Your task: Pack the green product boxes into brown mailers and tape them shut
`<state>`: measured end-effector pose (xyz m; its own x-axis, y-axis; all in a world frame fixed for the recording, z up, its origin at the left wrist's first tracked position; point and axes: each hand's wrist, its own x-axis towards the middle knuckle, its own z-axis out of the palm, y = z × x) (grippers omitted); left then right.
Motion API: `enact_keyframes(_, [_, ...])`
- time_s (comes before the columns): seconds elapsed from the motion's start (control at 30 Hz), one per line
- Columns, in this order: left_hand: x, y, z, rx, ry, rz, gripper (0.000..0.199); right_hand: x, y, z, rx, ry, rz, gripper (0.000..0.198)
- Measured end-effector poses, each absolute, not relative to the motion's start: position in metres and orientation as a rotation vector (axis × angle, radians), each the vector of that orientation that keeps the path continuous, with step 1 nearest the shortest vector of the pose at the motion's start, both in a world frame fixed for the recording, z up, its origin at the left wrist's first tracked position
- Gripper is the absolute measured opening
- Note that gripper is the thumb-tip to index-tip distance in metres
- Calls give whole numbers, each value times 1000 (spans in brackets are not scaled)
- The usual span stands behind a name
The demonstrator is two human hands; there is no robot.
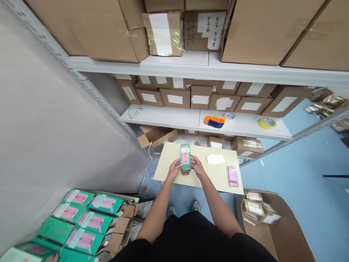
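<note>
A green box with a pink picture (185, 154) is held between both hands over the pale yellow table (169, 153). My left hand (174, 169) grips its left side, and my right hand (197, 166) grips the right side near the lower end. Brown cardboard flaps (185, 173) stick out at the end nearest me. To the right on the table lie some white paper slips (215, 159). A blurred pink item (232, 176) is at the table's right edge.
Several similar green boxes (84, 222) fill a carton at lower left. At lower right, a large cardboard box (283, 218) holds brown parcels. Ahead, a shelf (174, 115) carries an orange and blue tape dispenser (215, 121), a yellow tape roll (267, 123) and labelled cartons.
</note>
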<state>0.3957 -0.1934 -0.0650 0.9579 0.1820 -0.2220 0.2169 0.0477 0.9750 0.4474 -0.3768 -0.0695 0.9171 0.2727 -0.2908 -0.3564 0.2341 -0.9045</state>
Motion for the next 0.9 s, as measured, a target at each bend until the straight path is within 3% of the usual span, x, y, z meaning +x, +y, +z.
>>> enact_keyframes(0.4, [440,-191,-175,1382,353,-339,58,450,-357,-170,-1271,547,407,66])
enact_keyframes(0.53, [452,-182,-183,1466,412,-448,58,448,-346,-184,-1361,704,295,67])
enact_keyframes(0.67, [448,-172,-184,1600,386,-559,43,432,-339,-192,-1485,737,237,66])
enact_keyframes(0.9, [446,-172,-166,1488,254,-548,41,428,-330,-170,-1471,692,273,58])
